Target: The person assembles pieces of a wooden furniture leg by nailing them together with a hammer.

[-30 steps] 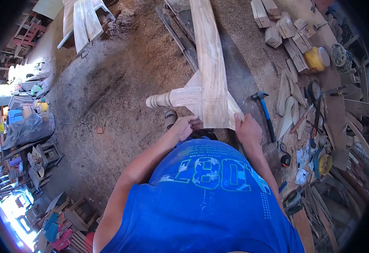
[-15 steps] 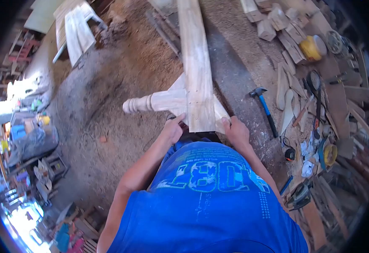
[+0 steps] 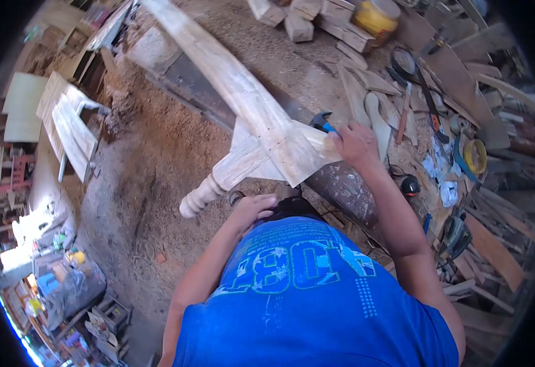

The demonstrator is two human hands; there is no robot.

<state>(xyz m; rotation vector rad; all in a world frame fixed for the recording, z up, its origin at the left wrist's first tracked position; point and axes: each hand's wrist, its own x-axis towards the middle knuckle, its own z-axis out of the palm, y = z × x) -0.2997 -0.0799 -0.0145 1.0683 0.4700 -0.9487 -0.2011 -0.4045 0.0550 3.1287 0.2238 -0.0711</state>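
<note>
A long pale board (image 3: pixel 218 67) lies across a shorter wooden piece with a turned, ringed end (image 3: pixel 203 194) at lower left. My right hand (image 3: pixel 359 145) is beside the right end of the joined wood, its fingers curled over the blue handle of a hammer (image 3: pixel 322 120). The hammer's head shows left of the fingers, while the hand hides most of the handle. My left hand (image 3: pixel 254 211) is off the wood, by my lap below the joint, with fingers extended and nothing visible in it.
Wood blocks (image 3: pixel 298 27) and a yellow container (image 3: pixel 376 21) stand at the top. Shaped wood pieces, a tape measure (image 3: pixel 410 185) and a yellow tape roll (image 3: pixel 474 156) lie at right. A slatted wooden piece (image 3: pixel 66 125) is at upper left.
The view has turned, so the board now slants to the upper left. My left hand has let go of the wood; my right hand has moved from its end to the hammer.
</note>
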